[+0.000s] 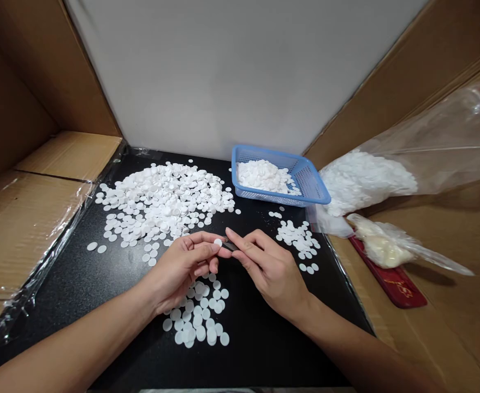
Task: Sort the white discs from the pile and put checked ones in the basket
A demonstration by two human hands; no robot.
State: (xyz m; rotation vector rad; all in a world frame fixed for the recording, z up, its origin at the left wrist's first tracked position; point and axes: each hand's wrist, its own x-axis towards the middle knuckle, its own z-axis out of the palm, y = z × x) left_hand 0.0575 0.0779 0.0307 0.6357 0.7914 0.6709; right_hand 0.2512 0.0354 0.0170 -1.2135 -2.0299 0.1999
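Between its thumb and fingers, my left hand pinches a small white disc near the middle of the black table. My right hand is closed on a small dark blade-like tool, whose tip is at the disc. Whether the tip touches the disc is too small to tell. A large pile of white discs lies behind my left hand. Another loose group of discs is spread below it, and a smaller group lies to the right of my right hand.
A blue basket holding white discs stands at the back. To the right are a clear bag of white pieces, a small bag with pale contents and a red case. Cardboard flanks the table.
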